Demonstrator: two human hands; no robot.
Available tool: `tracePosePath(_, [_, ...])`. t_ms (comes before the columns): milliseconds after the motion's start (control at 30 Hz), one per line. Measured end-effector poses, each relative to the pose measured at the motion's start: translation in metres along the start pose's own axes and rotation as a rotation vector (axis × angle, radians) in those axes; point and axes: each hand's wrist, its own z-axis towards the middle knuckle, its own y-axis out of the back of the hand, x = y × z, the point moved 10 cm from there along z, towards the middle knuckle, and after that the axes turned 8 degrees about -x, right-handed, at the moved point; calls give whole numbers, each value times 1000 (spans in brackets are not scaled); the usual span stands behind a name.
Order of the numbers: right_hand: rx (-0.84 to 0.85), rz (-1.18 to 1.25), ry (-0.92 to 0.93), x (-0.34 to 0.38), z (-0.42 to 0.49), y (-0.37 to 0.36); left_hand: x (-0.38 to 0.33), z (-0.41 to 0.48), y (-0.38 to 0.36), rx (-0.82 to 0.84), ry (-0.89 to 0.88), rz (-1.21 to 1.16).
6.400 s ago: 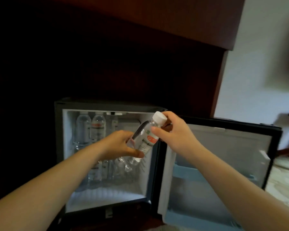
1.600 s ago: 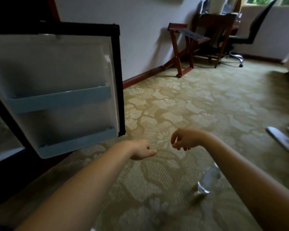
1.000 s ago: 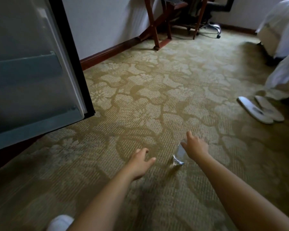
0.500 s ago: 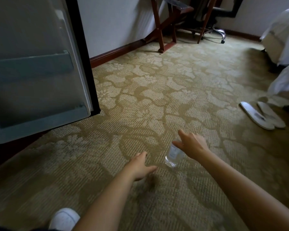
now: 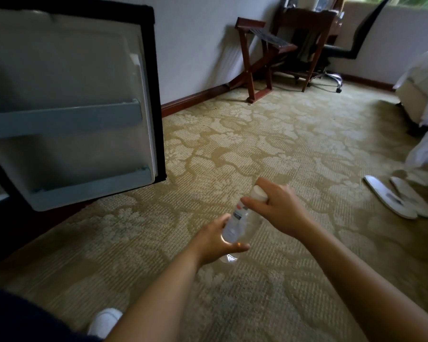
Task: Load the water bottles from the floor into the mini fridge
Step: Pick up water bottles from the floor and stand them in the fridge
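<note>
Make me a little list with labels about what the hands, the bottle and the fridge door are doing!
bottle: clear water bottle, white cap, tilted, held above the carpet
right hand: grips the cap end
left hand: wraps the lower body
fridge door: open, at left, both door shelves look bare
fridge inside: out of view
nearby: white slippers on the carpet at right

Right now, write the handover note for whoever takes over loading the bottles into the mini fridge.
Left hand: grip around the lower body of the water bottle.
Right hand: grip at its white cap end.
The bottle is tilted, held above the carpet, between both hands.
The fridge door stands open to the left; both of its door shelves look empty. The fridge interior is out of view.
Done: this bottle is picked up.
Left: carry it to the fridge and place it inside. No other bottles show on the floor.
</note>
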Motion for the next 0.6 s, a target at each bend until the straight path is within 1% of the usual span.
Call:
tracePosePath(133, [-80, 90, 40, 26, 10, 13, -22, -7, 37, -55, -77, -18])
tracePosePath(300, [-73, 98, 106, 73, 27, 15, -41, -22, 90, -93, -96, 52])
tracePosePath(367, [-42, 270, 79, 87, 37, 13, -48, -24, 118, -142, -81, 98])
tracePosePath(433, [-12, 450, 60, 105, 49, 6, -52, -31, 154, -242, -38, 94])
tracePosePath(467, [10, 500, 46, 112, 53, 1, -52, -32, 168, -285, -11, 73])
tracePosePath(533, [46, 567, 73, 138, 62, -6, -57, -41, 199, -367, 22, 49])
tracePosePath(600, [58, 607, 111, 166, 70, -10, -65, -49, 225, -397, 23, 57])
